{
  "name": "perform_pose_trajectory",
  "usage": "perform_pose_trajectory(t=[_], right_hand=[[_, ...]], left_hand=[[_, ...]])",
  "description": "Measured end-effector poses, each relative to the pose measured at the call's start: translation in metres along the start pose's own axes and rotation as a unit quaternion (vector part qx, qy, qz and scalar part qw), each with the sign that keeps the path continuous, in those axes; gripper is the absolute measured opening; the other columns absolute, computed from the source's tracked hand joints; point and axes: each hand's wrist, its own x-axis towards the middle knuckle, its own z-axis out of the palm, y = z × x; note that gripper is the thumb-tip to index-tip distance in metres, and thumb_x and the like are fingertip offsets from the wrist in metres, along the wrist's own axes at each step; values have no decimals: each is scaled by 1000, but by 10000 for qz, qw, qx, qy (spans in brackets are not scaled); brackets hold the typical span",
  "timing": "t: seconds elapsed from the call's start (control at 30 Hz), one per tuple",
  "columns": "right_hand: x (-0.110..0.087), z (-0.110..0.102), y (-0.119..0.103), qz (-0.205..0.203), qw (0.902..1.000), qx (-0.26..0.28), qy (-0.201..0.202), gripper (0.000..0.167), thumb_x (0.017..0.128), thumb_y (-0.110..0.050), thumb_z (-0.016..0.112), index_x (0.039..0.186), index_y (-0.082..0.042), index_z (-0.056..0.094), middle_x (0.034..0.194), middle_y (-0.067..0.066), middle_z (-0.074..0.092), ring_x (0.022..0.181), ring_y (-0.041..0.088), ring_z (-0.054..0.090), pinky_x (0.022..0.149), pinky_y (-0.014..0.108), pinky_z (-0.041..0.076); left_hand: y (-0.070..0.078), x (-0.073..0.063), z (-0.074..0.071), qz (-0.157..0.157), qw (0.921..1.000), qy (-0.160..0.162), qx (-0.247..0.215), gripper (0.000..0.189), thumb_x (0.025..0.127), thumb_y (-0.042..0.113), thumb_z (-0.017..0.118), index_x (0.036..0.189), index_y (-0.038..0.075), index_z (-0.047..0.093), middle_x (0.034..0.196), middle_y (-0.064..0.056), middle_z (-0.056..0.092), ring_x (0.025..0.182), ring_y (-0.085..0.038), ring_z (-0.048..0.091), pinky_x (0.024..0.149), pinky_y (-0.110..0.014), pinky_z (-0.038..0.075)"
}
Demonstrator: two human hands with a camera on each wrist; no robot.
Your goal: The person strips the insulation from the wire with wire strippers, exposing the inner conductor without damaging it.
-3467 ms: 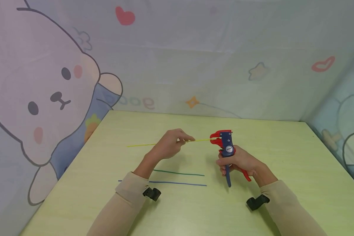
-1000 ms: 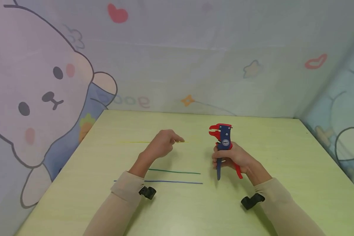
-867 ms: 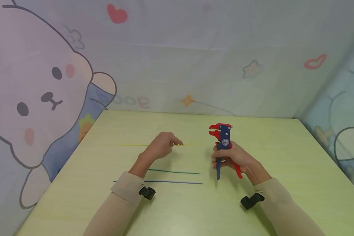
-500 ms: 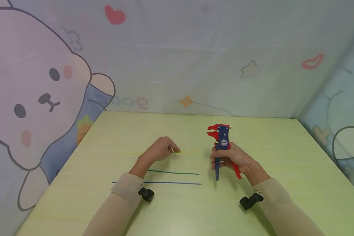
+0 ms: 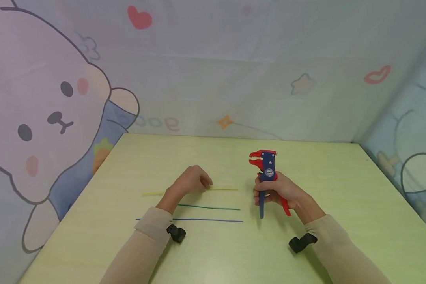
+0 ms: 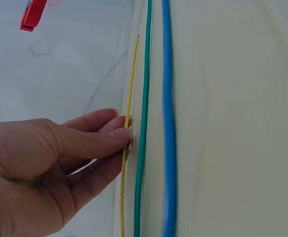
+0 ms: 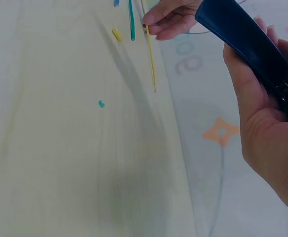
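My left hand (image 5: 193,179) pinches a thin yellow wire (image 5: 223,189) near its middle, thumb and fingertips low at the table. In the left wrist view the yellow wire (image 6: 132,89) ends in a short bare copper tip. A wire stripper (image 5: 267,167) with red jaws and a blue body is held upright in my right hand (image 5: 282,190), its jaws apart with nothing between them. The right wrist view shows the stripper's dark blue handle (image 7: 247,37) under my fingers. A green wire (image 5: 213,207) and a blue wire (image 5: 213,220) lie nearer me, roughly parallel to the yellow one.
On the pale yellow table (image 5: 326,177) lie a short yellow insulation piece (image 7: 116,34) and a tiny green scrap (image 7: 102,103), both seen in the right wrist view. A printed cloth backdrop (image 5: 213,79) rises behind the table's far edge.
The yellow wire's end was at the stripper's jaws earlier. Since then my left hand has drawn it away left and lowered it toward me onto the table. The stripper's jaws now stand apart.
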Motion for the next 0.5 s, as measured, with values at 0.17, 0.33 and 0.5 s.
perform_pose_trajectory(t=[0.17, 0.33, 0.5], right_hand=[[-1, 0, -2, 35, 10000, 9, 19, 5, 98, -1, 56, 95, -2, 59, 84, 12, 69, 78, 27, 69, 88, 54, 54], [-2, 1, -3, 82, 10000, 17, 42, 5, 98, 0, 55, 95, -2, 59, 84, 12, 69, 78, 27, 69, 88, 55, 53], [-3, 0, -2, 107, 9999, -1, 71, 5, 98, -1, 56, 95, -2, 59, 84, 12, 69, 77, 27, 70, 89, 56, 52]], left_hand=[[-1, 2, 2, -3, 10000, 68, -22, 23, 80, -14, 74, 94, 4, 80, 82, -2, 74, 76, -12, 67, 71, -27, 53], [2, 0, -2, 94, 9999, 12, -113, 24, 80, -14, 73, 97, 2, 79, 86, -3, 74, 79, -14, 68, 72, -27, 54], [6, -11, -11, 150, 9981, -172, -564, 26, 82, -12, 73, 105, -1, 76, 89, -6, 74, 84, -16, 68, 75, -30, 55]])
